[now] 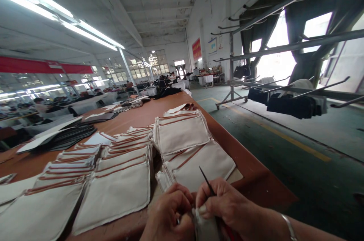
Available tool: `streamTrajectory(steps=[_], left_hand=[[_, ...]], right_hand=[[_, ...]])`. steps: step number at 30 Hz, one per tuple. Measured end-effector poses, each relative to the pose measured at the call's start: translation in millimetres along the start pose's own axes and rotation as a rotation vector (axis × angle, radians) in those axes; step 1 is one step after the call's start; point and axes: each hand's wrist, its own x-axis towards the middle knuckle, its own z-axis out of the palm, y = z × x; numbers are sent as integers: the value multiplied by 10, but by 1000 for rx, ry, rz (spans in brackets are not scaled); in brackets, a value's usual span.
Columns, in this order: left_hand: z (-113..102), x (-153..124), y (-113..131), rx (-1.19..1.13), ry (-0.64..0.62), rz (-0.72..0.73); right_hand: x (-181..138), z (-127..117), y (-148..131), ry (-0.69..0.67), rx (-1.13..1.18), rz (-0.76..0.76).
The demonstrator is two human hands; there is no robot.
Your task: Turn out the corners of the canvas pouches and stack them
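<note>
Close to the table's near edge, my left hand [172, 212] is closed on a pale fabric piece [206, 229]. My right hand [227, 205] pinches the same piece between thumb and finger, right beside the left. It also grips a thin dark pointed tool [205, 175], whose tip sticks up past the fingers; some red shows below the palm, and its exact kind is unclear. Just beyond both hands lies a stack of cream fabric panels [199, 163] with brown trim. Much of the held piece is hidden by my fingers.
More cream panel stacks [119, 188] fan out leftward on the brown-covered table [247, 157]. Dark sheets [66, 136] lie farther left. A metal rack [231, 62] with projecting arms stands to the right, dark pieces [294, 106] hanging from it. Other people sit far back.
</note>
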Motion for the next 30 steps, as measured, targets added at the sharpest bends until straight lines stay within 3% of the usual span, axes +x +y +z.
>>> streamTrajectory(steps=[3,10,16,20,22,26,30], left_hand=[[34,2,-88,-18,-7,51],[106,24,-222,14,72,137],[202,59,-326,145,157,199],[226,62,-335,169,198,198],[184,70,-314,117,153,133],[36,86,-290,-148,-59,-99],[-47,95,-339,-350,-221,-288]], right_hand=[[0,-20,4,-18,69,26],[38,21,-175,57,-345,-7],[144,23,-121,145,-485,8],[170,26,-72,159,-446,16],[163,30,-84,148,-407,53],[138,29,-156,122,-407,132],[141,8,-185,81,-435,124]])
